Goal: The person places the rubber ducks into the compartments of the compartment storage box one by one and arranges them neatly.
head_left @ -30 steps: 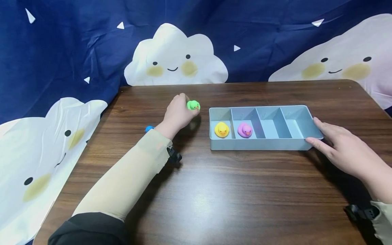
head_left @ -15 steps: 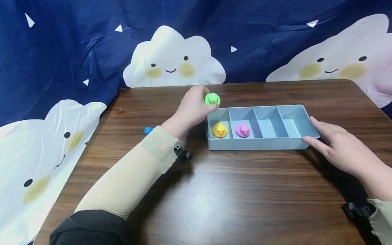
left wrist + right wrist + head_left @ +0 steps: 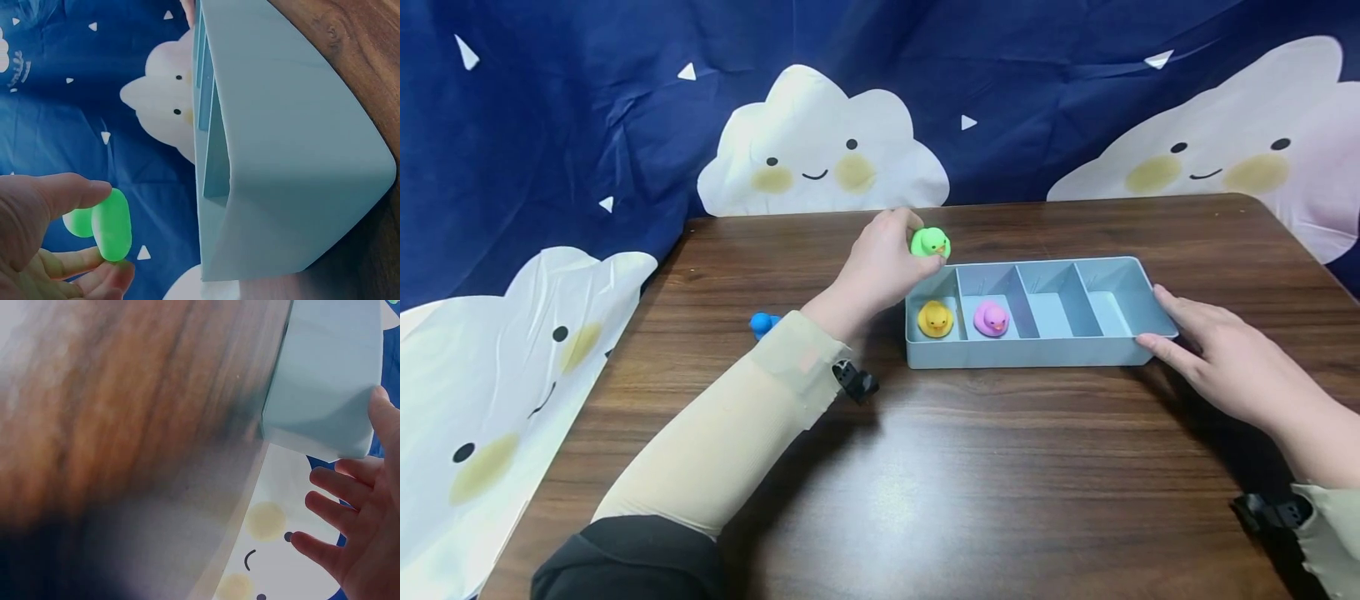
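My left hand [image 3: 887, 258] pinches a green rubber duck [image 3: 931, 242] between thumb and fingers, up beside the far left corner of a grey-blue divided tray [image 3: 1030, 352]. In the left wrist view the green duck [image 3: 114, 225] shows apart from the tray's outer wall [image 3: 300, 137]. A yellow duck [image 3: 936, 319] sits in the leftmost compartment and a pink duck [image 3: 992, 318] in the one beside it. My right hand [image 3: 1240, 367] touches the tray's right end with thumb and index finger; its other fingers [image 3: 331, 512] are spread and rather straight in the right wrist view.
A blue duck [image 3: 763, 324] lies on the brown wooden table [image 3: 1000, 483], partly behind my left forearm. Behind the table hangs a dark blue cloth [image 3: 1000, 50] with white clouds. Each wrist wears a small black device [image 3: 855, 382].
My left hand has carried the green duck to the right, up to the tray's far left corner. More of the blue duck shows. The right hand keeps its place at the tray's end.
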`<move>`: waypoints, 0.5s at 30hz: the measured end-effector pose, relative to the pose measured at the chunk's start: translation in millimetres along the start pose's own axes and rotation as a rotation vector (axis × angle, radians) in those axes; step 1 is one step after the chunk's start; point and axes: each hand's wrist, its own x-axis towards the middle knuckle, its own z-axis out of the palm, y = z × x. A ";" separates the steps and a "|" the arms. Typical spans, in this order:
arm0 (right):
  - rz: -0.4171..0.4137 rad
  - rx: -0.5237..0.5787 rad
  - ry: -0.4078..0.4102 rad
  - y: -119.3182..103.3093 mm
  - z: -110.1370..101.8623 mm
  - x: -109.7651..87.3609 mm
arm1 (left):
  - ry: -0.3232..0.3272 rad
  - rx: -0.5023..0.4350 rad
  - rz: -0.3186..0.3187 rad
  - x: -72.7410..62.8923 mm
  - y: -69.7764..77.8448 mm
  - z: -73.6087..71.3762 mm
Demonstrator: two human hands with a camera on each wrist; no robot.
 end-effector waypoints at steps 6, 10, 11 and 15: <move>0.006 -0.007 -0.005 -0.7 0.2 0.3 | 0.010 -0.078 -0.002 -2.8 -3.2 1.9; 0.014 -0.011 -0.006 -1.5 0.2 0.1 | 0.032 -0.158 0.026 -5.3 -5.0 4.1; 0.015 -0.010 -0.005 -1.7 0.2 0.1 | 0.039 -0.178 0.032 -5.8 -5.3 4.6; 0.017 -0.013 -0.006 -2.4 0.2 0.1 | 0.060 -0.293 0.042 -7.7 -5.3 7.2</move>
